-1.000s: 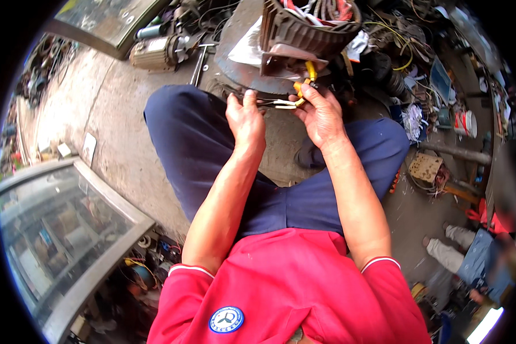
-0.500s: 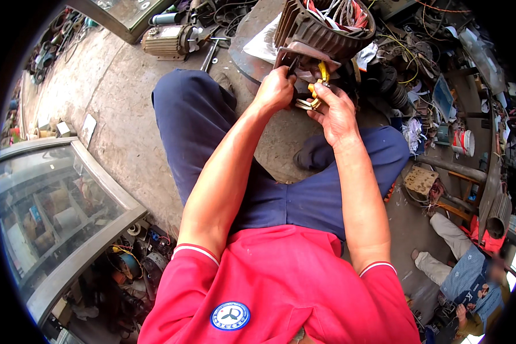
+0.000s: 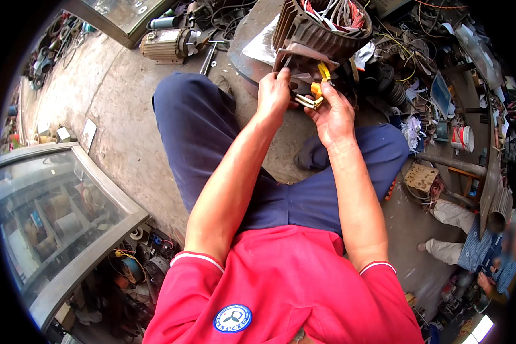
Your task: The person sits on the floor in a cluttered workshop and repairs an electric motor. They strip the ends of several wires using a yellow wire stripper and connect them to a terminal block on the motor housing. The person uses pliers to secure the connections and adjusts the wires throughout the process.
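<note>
A ribbed brown electric motor housing [image 3: 295,30] stands ahead of me, with red and white wires [image 3: 341,14] bundled in its open top. Its box-like opening [image 3: 309,50] faces me. Yellow leads [image 3: 323,71] come out there, bending down to pale, whitish ends [image 3: 305,101]. My right hand [image 3: 333,114] is closed on these leads, thumb and fingers pinching them just below the opening. Close beside it, my left hand [image 3: 274,93] has its fingers drawn together at the opening's left edge. What lies between those fingers is hidden.
A smaller ribbed motor [image 3: 161,47] and a metal T-handled tool [image 3: 208,57] lie on the floor at upper left. A glass-topped case [image 3: 63,206] stands at left. Cluttered parts and a white-red bucket [image 3: 463,138] fill the right. Another person [image 3: 481,246] is at lower right.
My left hand has shifted slightly down and left, its fingers turning upward. The right hand keeps the yellow leads, tilted a little. The other person has moved right and up.
</note>
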{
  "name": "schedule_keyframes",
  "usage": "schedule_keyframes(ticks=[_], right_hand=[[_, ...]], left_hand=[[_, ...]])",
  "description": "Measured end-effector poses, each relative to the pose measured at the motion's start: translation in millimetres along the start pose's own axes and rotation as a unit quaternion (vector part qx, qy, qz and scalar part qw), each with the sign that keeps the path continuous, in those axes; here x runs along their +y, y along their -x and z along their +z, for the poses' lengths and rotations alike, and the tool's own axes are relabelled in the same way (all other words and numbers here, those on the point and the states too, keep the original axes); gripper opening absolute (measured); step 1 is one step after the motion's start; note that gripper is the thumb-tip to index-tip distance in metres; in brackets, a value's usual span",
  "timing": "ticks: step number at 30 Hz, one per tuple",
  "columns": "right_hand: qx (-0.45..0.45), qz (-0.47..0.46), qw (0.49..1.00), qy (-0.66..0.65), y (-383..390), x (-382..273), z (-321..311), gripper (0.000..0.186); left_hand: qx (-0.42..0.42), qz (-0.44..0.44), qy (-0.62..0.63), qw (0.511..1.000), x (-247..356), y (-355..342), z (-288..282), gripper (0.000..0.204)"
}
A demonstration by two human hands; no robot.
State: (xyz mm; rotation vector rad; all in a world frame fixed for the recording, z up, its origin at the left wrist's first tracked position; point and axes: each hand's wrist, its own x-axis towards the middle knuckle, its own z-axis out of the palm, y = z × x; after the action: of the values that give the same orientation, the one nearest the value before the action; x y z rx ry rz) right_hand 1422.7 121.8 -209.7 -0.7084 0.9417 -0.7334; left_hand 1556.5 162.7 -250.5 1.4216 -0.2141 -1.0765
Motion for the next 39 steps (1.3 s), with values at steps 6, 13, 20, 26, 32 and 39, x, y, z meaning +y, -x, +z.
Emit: schedule_keyframes(ticks=[6,13,20,26,32,39], right_hand=[[-0.011,-0.015,1.0,-0.004,-2,9,1,0.024],[-0.028,-0.017,0.999,0.031,0,9,4,0.026],[-0.059,-0.003,0.998,0.001,0,3,4,0.03],[-0.017,0.036,0.998,0.037,-3,1,3,0.037],[-0.052,0.008,0.998,0.039,-12,14,-8,0.043],[-0.04,0.008,0.998,0.04,-14,14,-3,0.046]], left_hand=[[0.045,-0.012,0.113,0.993,-14,5,10,0.023],[-0.033,-0.083,0.233,0.968,-24,-12,4,0.018],[-0.052,-0.069,0.311,0.946,-7,-20,23,0.02],[-0.017,-0.076,0.308,0.948,-4,-19,24,0.018],[0.044,0.039,0.17,0.984,-27,-11,25,0.032],[0.049,0.068,0.104,0.991,-26,-9,15,0.036]])
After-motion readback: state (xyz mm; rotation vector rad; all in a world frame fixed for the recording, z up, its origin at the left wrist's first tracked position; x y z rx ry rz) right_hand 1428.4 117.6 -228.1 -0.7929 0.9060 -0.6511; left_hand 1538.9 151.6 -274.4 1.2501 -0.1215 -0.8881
